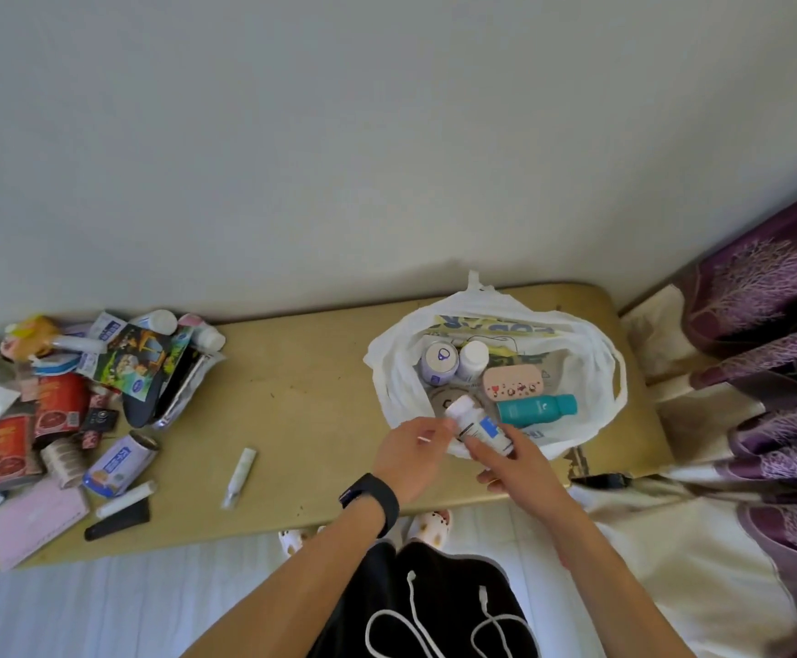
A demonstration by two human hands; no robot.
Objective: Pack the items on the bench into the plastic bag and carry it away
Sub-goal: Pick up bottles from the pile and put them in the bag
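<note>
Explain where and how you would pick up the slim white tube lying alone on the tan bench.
Pinch the slim white tube across its middle from above, gripping its two long sides. It lies flat on the tan bench, alone, with bare surface either side, so nothing blocks a top-down grip.

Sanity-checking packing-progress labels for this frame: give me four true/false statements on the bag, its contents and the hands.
1. The teal bottle lies inside the plastic bag on the bench. True.
2. The pink case lies on the bare bench. False: it is in the bag, beside the teal bottle.
3. The left hand has a black band at its wrist. True.
4. The white bottle lies untouched. False: the right hand and left hand hold it at the bag's near rim.
</note>
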